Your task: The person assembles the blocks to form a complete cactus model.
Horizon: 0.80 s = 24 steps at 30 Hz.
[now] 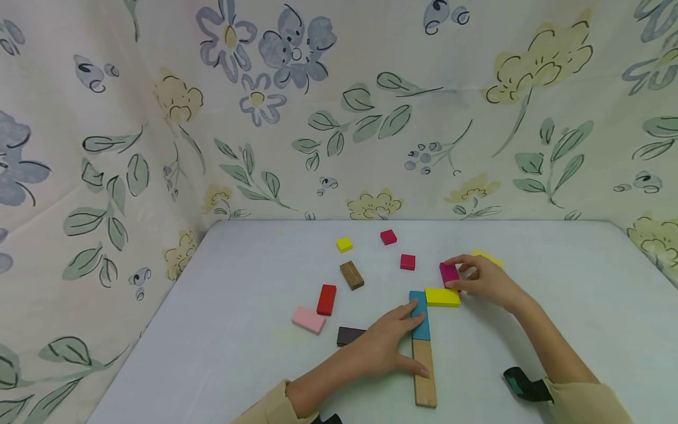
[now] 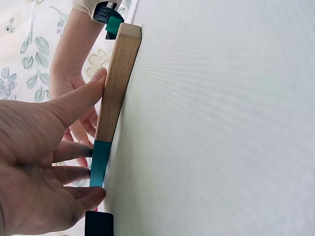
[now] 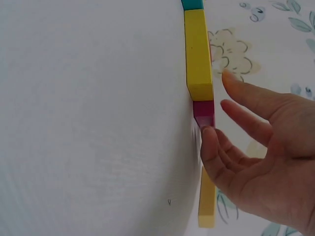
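Observation:
My right hand (image 1: 479,280) holds a magenta block (image 1: 448,273) by its ends, thumb at the near end and fingertips at the far one. Beside it, a yellow block (image 1: 442,297) lies crosswise against the upper part of a blue block (image 1: 419,315). A long plain wooden block (image 1: 425,374) continues the line below the blue one. My left hand (image 1: 382,341) rests over these two, its spread fingers touching the blue block (image 2: 100,160) and its thumb on the wooden block (image 2: 117,81). In the right wrist view, fingertips meet the magenta block's (image 3: 204,110) end.
Left of the hands lie red (image 1: 326,300), pink (image 1: 309,320), brown (image 1: 352,275) and dark (image 1: 351,336) blocks, the dark one partly behind my left hand. Farther back are a small yellow block (image 1: 344,244) and two small red blocks (image 1: 407,262). Another yellow block (image 1: 488,258) lies behind my right hand.

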Available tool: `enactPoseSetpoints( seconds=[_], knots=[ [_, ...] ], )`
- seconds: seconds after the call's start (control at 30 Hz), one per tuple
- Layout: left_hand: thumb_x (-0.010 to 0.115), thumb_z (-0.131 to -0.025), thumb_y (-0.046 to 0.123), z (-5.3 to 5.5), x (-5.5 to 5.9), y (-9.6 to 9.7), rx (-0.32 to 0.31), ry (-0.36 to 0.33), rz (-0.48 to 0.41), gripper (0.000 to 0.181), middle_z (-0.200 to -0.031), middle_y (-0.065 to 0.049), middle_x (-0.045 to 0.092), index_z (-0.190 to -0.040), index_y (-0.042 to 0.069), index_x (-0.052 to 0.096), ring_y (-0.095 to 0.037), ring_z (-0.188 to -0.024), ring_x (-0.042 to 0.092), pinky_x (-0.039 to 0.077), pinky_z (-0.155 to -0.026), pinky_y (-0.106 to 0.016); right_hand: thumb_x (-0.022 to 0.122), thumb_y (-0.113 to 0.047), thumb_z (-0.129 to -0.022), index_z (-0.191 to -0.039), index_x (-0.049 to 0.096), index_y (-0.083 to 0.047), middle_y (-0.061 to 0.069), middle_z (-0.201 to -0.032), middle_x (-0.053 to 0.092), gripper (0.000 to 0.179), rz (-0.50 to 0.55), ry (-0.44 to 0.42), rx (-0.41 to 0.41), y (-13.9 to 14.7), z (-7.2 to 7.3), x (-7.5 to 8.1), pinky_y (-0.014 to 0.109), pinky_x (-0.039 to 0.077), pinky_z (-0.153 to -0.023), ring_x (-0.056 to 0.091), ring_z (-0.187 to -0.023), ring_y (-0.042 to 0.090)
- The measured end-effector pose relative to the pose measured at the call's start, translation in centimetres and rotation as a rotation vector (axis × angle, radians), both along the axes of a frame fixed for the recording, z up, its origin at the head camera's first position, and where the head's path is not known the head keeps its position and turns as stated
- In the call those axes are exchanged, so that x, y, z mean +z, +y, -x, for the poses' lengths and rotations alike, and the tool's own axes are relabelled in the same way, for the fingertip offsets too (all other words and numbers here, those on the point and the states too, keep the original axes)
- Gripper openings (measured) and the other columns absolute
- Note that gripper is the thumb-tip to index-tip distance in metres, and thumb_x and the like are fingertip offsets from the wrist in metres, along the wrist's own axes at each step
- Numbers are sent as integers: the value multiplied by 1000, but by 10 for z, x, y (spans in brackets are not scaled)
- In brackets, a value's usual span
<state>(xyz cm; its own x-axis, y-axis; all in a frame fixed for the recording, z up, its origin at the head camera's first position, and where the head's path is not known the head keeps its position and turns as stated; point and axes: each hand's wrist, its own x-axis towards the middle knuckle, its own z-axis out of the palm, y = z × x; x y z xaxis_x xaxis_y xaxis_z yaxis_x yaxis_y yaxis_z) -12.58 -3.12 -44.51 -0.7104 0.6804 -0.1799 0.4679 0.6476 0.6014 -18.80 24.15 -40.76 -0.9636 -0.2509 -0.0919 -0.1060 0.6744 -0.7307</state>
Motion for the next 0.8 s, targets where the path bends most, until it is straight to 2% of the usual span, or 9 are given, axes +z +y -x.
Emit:
enactPoseSetpoints(
  seconds=[0.13, 0.23, 0.37, 0.53, 0.6, 0.8],
  knots=[
    [79, -87, 60, 1, 2, 0, 5, -11, 6, 96, -176, 9, 18, -166, 30, 34, -19, -160, 27, 42, -120, -41, 87, -17, -89, -134, 67, 4, 33, -135, 54, 53, -12, 86, 23, -4, -4, -1, 22, 54, -66, 57, -79, 21],
    [78, -87, 61, 2, 1, 0, 2, -15, 5, 96, -176, 10, 17, -166, 30, 34, -20, -160, 27, 42, -120, -42, 89, -19, -86, -135, 67, 3, 36, -146, 47, 58, -34, 118, 31, -6, -4, -2, 19, 54, -66, 58, -79, 18],
    [77, -87, 63, 3, -6, 0, -12, 3, -3, 96, -177, 9, 16, -167, 30, 33, -21, -161, 26, 42, -120, -42, 88, -19, -86, -140, 63, 3, 36, -153, 43, 64, -34, 86, 58, -6, -3, -4, 20, 55, -68, 61, -83, 18],
    [77, -87, 63, 3, -9, 0, -14, 14, -8, 97, -177, 9, 16, -167, 30, 32, -21, -160, 26, 43, -119, -41, 88, -18, -86, -143, 61, 3, 35, -150, 49, 66, -26, 54, 78, -8, -2, -5, 21, 55, -68, 60, -84, 19],
    [77, -87, 62, 2, -4, 0, -11, 8, -8, 96, -177, 9, 17, -167, 30, 33, -21, -160, 27, 43, -119, -40, 88, -17, -86, -142, 61, 3, 34, -148, 51, 66, -25, 54, 81, -8, -3, -5, 21, 55, -68, 59, -84, 19],
    [80, -89, 55, -5, 22, -1, 8, -50, 0, 93, -177, 7, 19, -166, 26, 36, -21, -160, 27, 41, -121, -41, 89, -15, -85, -141, 62, 4, 33, -146, 54, 65, -21, 66, 88, -8, -3, -6, 21, 55, -68, 59, -83, 18]
  ],
)
